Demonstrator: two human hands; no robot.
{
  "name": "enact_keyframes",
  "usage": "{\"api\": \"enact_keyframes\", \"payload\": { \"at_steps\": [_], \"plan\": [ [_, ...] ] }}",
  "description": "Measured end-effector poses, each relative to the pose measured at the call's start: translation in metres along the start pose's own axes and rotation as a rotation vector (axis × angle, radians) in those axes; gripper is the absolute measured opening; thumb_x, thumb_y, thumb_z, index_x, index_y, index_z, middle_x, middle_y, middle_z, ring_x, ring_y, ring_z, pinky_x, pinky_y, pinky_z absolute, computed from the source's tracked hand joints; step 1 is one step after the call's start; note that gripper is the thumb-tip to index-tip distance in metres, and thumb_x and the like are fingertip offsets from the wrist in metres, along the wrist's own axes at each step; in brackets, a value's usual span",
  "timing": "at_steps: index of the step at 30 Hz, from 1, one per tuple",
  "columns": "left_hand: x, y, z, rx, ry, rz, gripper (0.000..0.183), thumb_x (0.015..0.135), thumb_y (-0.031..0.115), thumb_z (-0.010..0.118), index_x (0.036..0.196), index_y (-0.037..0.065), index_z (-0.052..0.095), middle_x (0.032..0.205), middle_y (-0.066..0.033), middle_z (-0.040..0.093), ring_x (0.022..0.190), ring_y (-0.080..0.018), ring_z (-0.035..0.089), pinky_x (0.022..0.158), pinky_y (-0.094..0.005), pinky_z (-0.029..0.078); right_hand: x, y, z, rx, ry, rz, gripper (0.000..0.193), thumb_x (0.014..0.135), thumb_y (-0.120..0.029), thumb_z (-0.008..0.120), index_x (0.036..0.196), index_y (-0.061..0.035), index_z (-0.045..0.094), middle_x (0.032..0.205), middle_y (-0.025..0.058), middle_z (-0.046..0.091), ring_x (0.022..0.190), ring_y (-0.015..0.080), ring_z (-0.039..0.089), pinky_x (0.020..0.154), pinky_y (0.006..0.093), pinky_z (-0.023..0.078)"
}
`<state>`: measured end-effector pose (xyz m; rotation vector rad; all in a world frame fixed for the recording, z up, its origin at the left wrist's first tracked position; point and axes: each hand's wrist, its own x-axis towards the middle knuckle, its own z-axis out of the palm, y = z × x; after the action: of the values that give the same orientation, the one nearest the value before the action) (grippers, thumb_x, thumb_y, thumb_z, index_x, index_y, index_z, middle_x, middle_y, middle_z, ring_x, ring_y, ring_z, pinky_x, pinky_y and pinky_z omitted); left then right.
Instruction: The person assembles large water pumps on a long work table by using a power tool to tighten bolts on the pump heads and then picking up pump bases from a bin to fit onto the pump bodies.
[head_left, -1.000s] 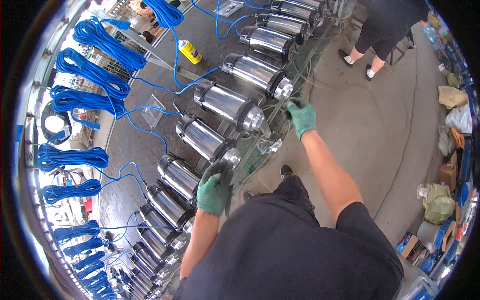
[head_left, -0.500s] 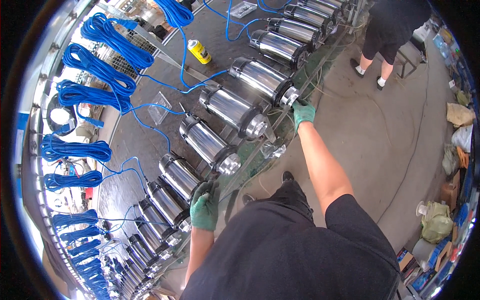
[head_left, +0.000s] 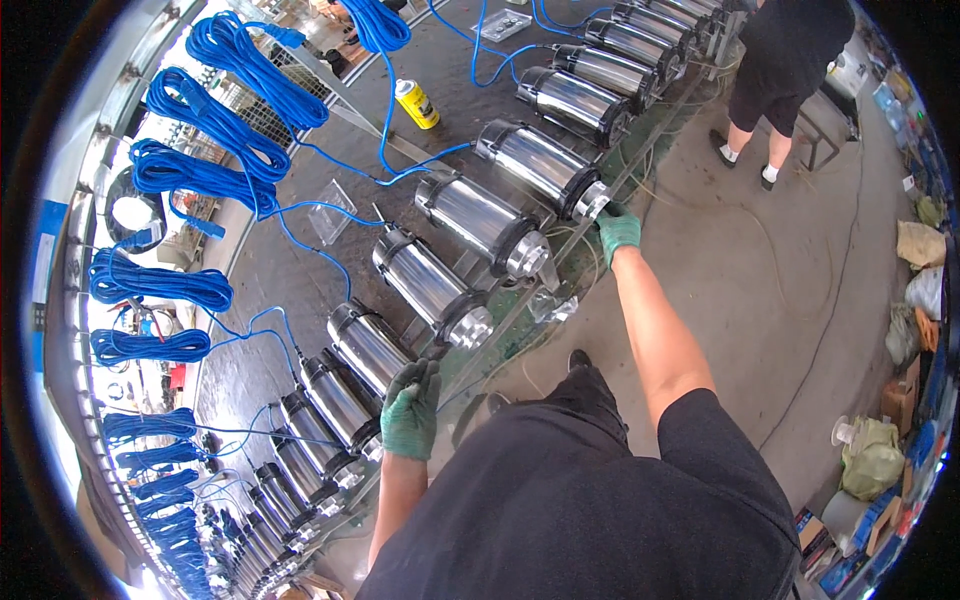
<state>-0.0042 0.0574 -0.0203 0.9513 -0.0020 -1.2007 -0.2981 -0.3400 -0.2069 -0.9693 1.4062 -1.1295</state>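
Observation:
A slanting row of polished steel submersible pumps with black collars and blue cables lies on the dark workbench. My right hand, in a green glove, has its fingers closed around the silver end fitting of one pump; its fingertips are partly hidden. Lower left, my left hand, also gloved, has curled fingers in front of the end of another pump. That pump's fitting is hidden behind the glove, and whatever the fingers hold does not show. Between my hands lie two more pumps.
Coiled blue cables hang along the bench's far side. A yellow spray can stands on the bench near a clear plastic bag. Another person stands upper right beside a metal stool. Bags and boxes line the right.
The whole view has shifted slightly, bench and pumps sliding a little right and mostly downward in the picture. My right hand stays at the same fitting; my left fingers look more curled.

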Motion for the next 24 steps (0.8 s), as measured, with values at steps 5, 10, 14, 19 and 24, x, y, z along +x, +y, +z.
{"api": "enact_keyframes", "payload": {
  "at_steps": [5,10,14,19,24],
  "plan": [
    [-0.003,0.009,-0.003,-0.065,0.018,-0.053,0.04,0.087,-0.011,0.05,0.125,-0.007,0.063,0.124,-0.025,0.068,0.117,-0.0411,0.065,0.102,-0.0498,0.058,-0.014,-0.008,-0.003,0.099,-0.032,0.081,0.03,0.091,-0.015,0.073,0.116,0.0006,0.074,0.107,0.0075,0.077,0.091,0.0179,0.069,0.085,0.0337,0.052],
    [0.031,0.01,0.017,0.026,-0.216,-0.074,0.031,0.087,-0.003,0.056,0.116,-0.001,0.066,0.113,-0.0184,0.071,0.103,-0.0354,0.069,0.094,-0.0481,0.058,-0.066,0.007,-0.008,0.362,0.371,0.069,0.019,0.091,-0.022,0.07,0.098,-0.0053,0.076,0.081,0.002,0.069,0.062,0.0152,0.059,0.055,0.0332,0.045],
    [0.054,-0.002,0.084,0.574,-0.421,0.153,0.025,0.093,0.003,0.053,0.114,0.001,0.065,0.107,-0.0125,0.07,0.096,-0.029,0.067,0.092,-0.0427,0.055,-0.215,-0.051,0.049,0.5,-0.287,0.258,0.04,0.103,-0.041,0.06,0.114,-0.0039,0.071,0.104,0.0082,0.074,0.09,0.0182,0.07,0.087,0.0328,0.058],
    [0.038,-0.052,0.144,1.306,-1.108,0.877,0.029,0.09,-0.001,0.05,0.114,0.001,0.066,0.117,-0.0164,0.068,0.11,-0.0327,0.065,0.101,-0.0406,0.05,-0.33,-0.13,0.048,1.364,-0.369,0.318,0.047,0.105,-0.048,0.05,0.127,-0.0081,0.063,0.12,0.0072,0.067,0.107,0.0223,0.063,0.101,0.0368,0.05],
    [-0.003,-0.101,0.144,1.137,-1.505,0.832,0.03,0.091,0.006,0.056,0.118,0.003,0.067,0.124,-0.0175,0.065,0.113,-0.0356,0.063,0.103,-0.0417,0.05,-0.383,-0.126,-0.012,1.475,0.067,0.216,0.033,0.107,-0.033,0.045,0.117,-0.0093,0.066,0.107,0.0064,0.07,0.094,0.0189,0.066,0.087,0.0331,0.057]
  ]
}}
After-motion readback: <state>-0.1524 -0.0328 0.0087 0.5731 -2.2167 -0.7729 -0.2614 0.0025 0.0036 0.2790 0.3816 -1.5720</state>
